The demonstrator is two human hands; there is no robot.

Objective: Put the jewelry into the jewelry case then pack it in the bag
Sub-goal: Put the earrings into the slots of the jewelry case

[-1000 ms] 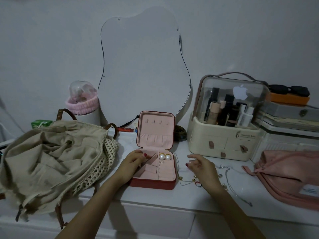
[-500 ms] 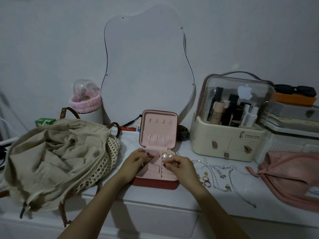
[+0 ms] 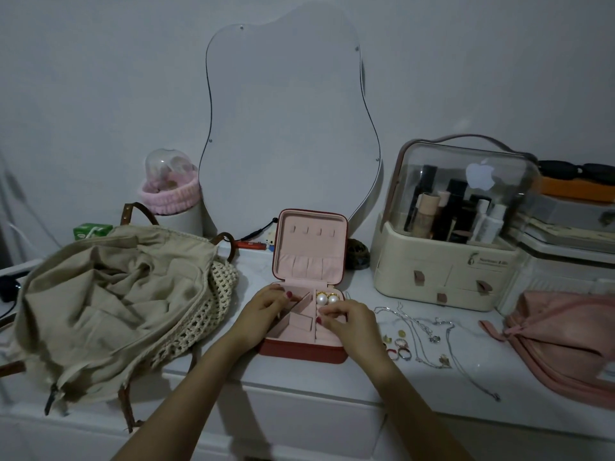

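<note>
Your case [image 3: 301, 352] sits open on the white tabletop [image 3: 366, 387], its lid standing upright and showing a pink lining. Two pearl earrings [image 3: 326, 298] lie in the far right compartment.

Your left hand [image 3: 263, 309] rests on the case's left side, fingers curled over the far left compartment and the slanted divider; you cannot tell whether they hold anything. Your right hand [image 3: 347, 322] lies over the right compartments just this side of the pearls, fingers bent down into the tray. Whether those fingers pinch a piece is hidden by the hand itself.

The rest of the jewelry is on the tabletop just right of the case: several rings [image 3: 401, 344] in a small cluster, and thin chains [image 3: 429, 331] spread out beyond them, one trailing toward the front edge.

The bag [image 3: 109, 301], beige cloth with a woven outer layer and brown straps, lies slumped and open to the left of the case, near it but apart.

Behind the case a wavy mirror [image 3: 286, 128] leans on the wall. A cosmetics organiser [image 3: 446, 261] with a clear dome stands at the right, and a pink pouch [image 3: 562, 341] lies beside it.
</note>
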